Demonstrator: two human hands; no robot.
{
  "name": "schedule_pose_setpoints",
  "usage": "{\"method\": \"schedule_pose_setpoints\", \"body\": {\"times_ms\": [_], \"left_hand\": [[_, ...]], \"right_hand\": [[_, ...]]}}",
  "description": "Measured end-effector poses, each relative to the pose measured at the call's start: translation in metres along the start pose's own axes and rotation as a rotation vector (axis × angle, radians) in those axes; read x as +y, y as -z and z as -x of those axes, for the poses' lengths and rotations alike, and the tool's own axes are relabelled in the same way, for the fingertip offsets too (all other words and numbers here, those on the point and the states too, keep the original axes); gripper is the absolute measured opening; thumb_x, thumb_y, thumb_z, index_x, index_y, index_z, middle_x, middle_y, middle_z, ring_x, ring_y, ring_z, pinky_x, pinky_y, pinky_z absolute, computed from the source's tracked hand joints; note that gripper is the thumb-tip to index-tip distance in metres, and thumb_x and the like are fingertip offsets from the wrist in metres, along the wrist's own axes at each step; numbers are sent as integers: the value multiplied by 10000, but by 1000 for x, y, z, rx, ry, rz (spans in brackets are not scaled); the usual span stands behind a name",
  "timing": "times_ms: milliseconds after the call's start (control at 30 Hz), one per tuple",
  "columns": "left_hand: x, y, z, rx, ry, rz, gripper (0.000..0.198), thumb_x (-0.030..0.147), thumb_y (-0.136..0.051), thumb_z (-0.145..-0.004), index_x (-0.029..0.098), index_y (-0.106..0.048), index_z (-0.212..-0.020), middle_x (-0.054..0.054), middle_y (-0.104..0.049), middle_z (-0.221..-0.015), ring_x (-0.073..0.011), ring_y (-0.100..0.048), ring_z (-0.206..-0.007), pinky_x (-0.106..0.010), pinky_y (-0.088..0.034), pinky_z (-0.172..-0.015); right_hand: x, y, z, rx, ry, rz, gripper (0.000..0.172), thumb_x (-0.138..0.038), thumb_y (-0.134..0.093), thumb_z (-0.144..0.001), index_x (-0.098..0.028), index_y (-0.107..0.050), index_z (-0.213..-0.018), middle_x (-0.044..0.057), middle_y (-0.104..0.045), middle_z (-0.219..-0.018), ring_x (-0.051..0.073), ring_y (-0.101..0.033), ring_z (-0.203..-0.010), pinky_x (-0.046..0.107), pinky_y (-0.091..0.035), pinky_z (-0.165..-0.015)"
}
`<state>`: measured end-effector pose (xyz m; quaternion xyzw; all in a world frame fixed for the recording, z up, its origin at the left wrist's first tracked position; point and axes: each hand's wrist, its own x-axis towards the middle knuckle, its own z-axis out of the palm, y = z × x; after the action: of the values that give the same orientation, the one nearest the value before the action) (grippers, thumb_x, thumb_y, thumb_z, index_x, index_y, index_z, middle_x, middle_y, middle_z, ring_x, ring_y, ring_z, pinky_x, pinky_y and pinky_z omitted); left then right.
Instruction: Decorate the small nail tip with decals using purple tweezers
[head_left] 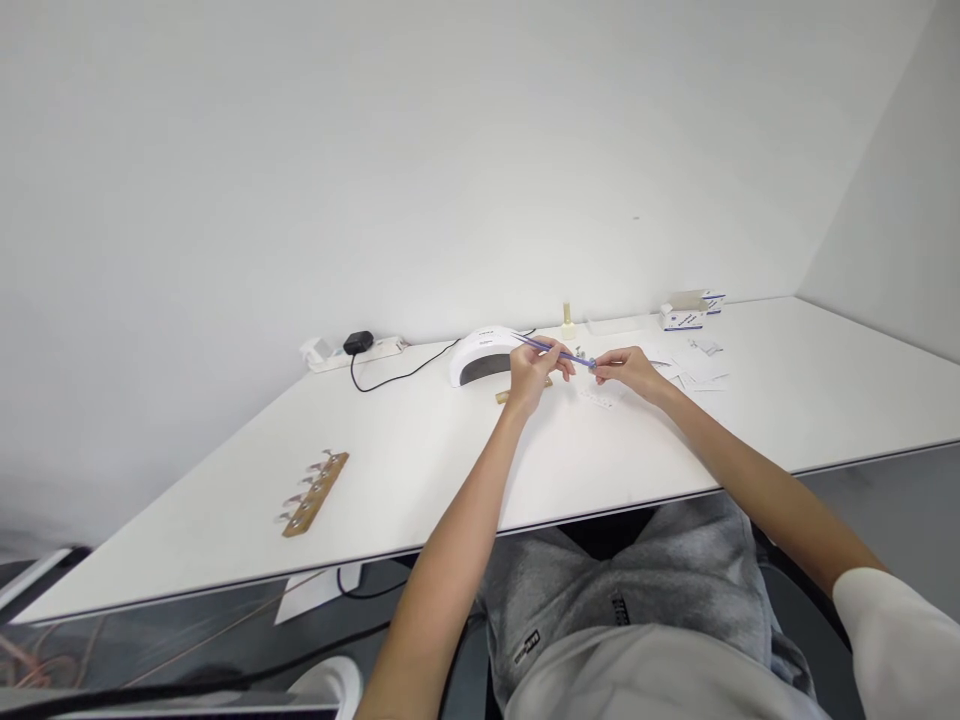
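Note:
Near the back middle of the table, my left hand (532, 368) is closed on a slim blue-purple stick-like tool (551, 348). Its thin end points up and left past my fingers, and the other end reaches toward my right hand (626, 370). The fingertips of that hand are pinched together where the tool ends, around something too small to make out. Under and beside my left hand lies a wooden strip (502, 397), partly hidden. A clear sheet with small pieces (598, 399) lies on the tabletop below the fingers.
A white nail lamp (480, 345) stands left of my hands, its cord running to a power strip (382, 348). Behind are a pale polish bottle (568, 325) and small boxes (684, 315). Papers (701, 368) lie right. A wooden holder with several nail tips (316, 495) is front left.

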<state>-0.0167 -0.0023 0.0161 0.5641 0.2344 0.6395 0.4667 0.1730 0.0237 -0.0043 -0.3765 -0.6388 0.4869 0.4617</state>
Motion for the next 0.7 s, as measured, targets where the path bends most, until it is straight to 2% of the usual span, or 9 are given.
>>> {"method": "schedule_pose_setpoints", "body": {"times_ms": [533,700], "left_hand": [[-2,2,0,-18,4,-74,285,356,-721,-734,117,-571,-695,-37,-601,-622,-146,-608,-502,-275,-470,-470],[-1,2,-1,12,-15,-42,310,380,-727,-728,116,-566,-703,-50,-617,-661,-155,-620,-516,-269,-462,-451]], "right_hand": [[0,0,0,3,14,1,290,-366,-829,-560,-133,-723,-695,37,-664,-608,144,-609,-601,335,-526,-727],[1,1,-1,1,6,10,290,-368,-834,-551,-137,-719,-684,37,-664,-612,144,-611,-597,334,-527,-715]]}}
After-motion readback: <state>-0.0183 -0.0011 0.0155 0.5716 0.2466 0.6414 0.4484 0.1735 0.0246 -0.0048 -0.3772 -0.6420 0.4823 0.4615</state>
